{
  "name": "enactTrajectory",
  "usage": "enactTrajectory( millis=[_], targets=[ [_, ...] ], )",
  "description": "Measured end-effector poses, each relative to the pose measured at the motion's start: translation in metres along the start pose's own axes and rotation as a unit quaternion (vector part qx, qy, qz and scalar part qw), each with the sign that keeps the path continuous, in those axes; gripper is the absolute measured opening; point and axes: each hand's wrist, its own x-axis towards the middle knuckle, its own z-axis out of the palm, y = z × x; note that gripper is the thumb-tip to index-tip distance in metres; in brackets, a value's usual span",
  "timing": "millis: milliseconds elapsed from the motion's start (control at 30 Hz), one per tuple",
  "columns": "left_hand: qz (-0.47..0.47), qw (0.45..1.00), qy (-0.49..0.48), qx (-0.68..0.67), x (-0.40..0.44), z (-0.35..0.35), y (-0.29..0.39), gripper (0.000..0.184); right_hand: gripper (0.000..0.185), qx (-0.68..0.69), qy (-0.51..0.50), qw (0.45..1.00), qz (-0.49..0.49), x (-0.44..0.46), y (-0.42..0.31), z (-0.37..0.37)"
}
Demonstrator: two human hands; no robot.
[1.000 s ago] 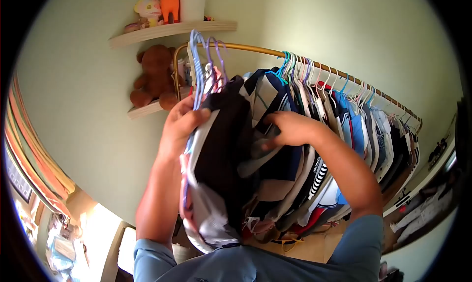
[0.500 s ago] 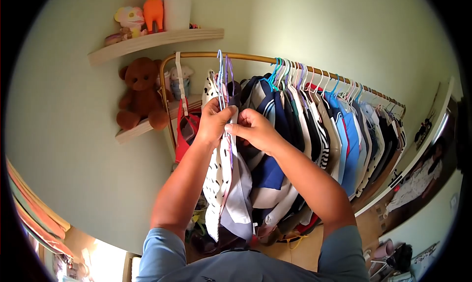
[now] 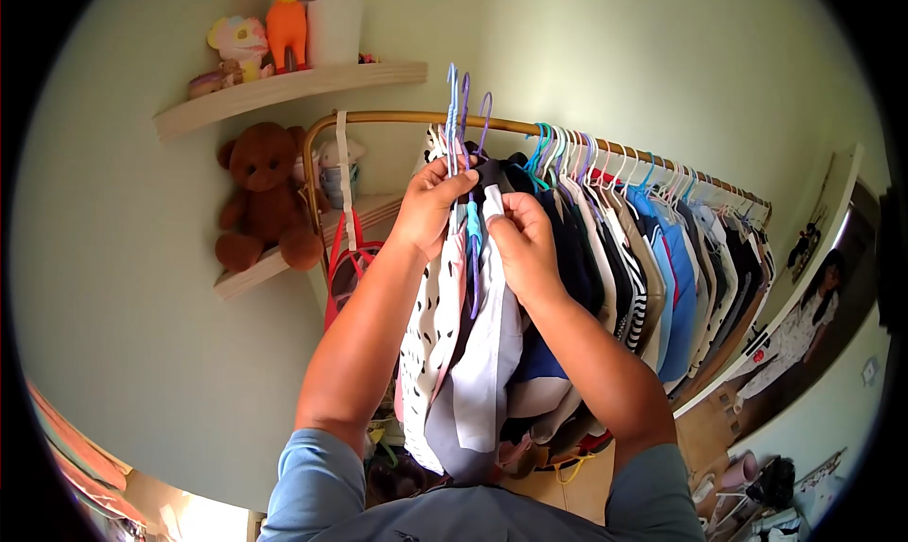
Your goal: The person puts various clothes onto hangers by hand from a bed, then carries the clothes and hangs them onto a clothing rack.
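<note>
My left hand [image 3: 430, 204] is closed around several blue and purple hangers [image 3: 454, 107], whose hooks rise in front of the gold rail. From these hangs a white garment with black spots [image 3: 430, 324]. My right hand [image 3: 523, 239] pinches the top edge of a white and grey garment [image 3: 490, 339], just right of the left hand. Between the hands a purple hanger with a light blue part [image 3: 474, 222] shows beside that garment. A dark garment [image 3: 489, 174] sits behind the fingers.
The gold clothes rail [image 3: 605, 145] carries many garments [image 3: 676, 287] to the right. A red bag [image 3: 342, 282] hangs at its left end. A brown teddy bear [image 3: 265, 201] sits on the lower shelf, below an upper shelf [image 3: 284, 86] with toys. A person [image 3: 804, 324] shows at the far right.
Both hands have moved slightly right. My right hand has drawn the white and grey garment's edge away from the hangers, and a purple hanger now shows between the hands.
</note>
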Motion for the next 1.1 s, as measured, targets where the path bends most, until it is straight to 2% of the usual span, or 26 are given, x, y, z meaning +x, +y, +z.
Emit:
enactTrajectory(
  millis=[133, 267, 300, 333, 367, 433, 467, 500, 567, 667, 767, 800, 833, 900, 967, 1033, 1100],
  targets=[
    [-0.005, 0.999, 0.025, 0.027, 0.019, -0.010, -0.013, 0.020, 0.011, -0.072, 0.013, 0.997, 0.018, 0.012, 0.014, -0.014],
    [-0.028, 0.999, 0.035, -0.004, 0.028, -0.043, -0.038, 0.019, 0.022, -0.239, -0.001, 0.969, 0.057, 0.011, 0.052, -0.048],
    [-0.035, 0.998, 0.051, 0.018, 0.026, -0.045, -0.038, 0.018, 0.027, -0.274, 0.010, 0.961, -0.024, 0.007, 0.061, -0.056],
    [-0.032, 0.998, 0.052, 0.027, 0.026, -0.054, -0.042, 0.019, 0.029, -0.363, 0.024, 0.915, -0.174, 0.008, 0.045, -0.049],
    [-0.032, 0.997, 0.054, 0.036, 0.027, -0.060, -0.046, 0.019, 0.031, -0.440, 0.038, 0.840, -0.316, 0.006, 0.023, -0.042],
    [-0.018, 0.997, 0.058, 0.048, 0.025, -0.057, -0.046, 0.020, 0.035, -0.428, -0.020, 0.846, -0.318, 0.004, -0.002, -0.027],
    [-0.012, 0.997, 0.061, 0.053, 0.024, -0.054, -0.046, 0.020, 0.037, -0.352, -0.081, 0.916, -0.175, -0.002, -0.005, -0.018],
    [-0.009, 0.997, 0.059, 0.046, 0.023, -0.053, -0.045, 0.020, 0.042, -0.368, -0.101, 0.915, -0.130, -0.004, -0.005, -0.009],
    [-0.027, 0.998, 0.054, 0.027, 0.021, -0.051, -0.045, 0.020, 0.045, -0.394, -0.115, 0.903, -0.126, 0.002, -0.001, -0.001],
    [-0.056, 0.998, 0.011, 0.002, 0.020, -0.055, -0.042, 0.019, 0.045, -0.358, -0.167, 0.918, -0.025, 0.011, 0.002, 0.006],
    [-0.061, 0.998, 0.031, 0.009, 0.022, -0.050, -0.035, 0.021, 0.045, -0.250, -0.124, 0.960, -0.003, 0.015, 0.014, 0.006],
    [-0.065, 0.997, 0.022, 0.024, 0.024, -0.051, -0.032, 0.022, 0.044, -0.256, -0.090, 0.963, -0.005, 0.016, 0.018, 0.006],
    [-0.067, 0.996, 0.052, 0.036, 0.028, -0.048, -0.030, 0.023, 0.041, -0.290, -0.065, 0.954, -0.039, 0.015, 0.018, 0.004],
    [-0.055, 0.997, 0.040, 0.035, 0.040, -0.065, -0.037, 0.025, 0.037, -0.367, -0.082, 0.925, 0.046, 0.012, 0.003, -0.002],
    [-0.093, 0.991, 0.087, 0.041, 0.044, -0.080, -0.043, 0.026, 0.040, -0.443, -0.103, 0.890, -0.028, 0.009, 0.014, -0.013],
    [-0.112, 0.986, 0.123, 0.030, 0.046, -0.087, -0.047, 0.029, 0.045, -0.522, -0.125, 0.842, -0.055, -0.001, -0.004, -0.007],
    [-0.116, 0.982, 0.149, 0.006, 0.044, -0.091, -0.052, 0.034, 0.054, -0.584, -0.132, 0.779, -0.189, -0.006, -0.002, -0.003]
  ],
)
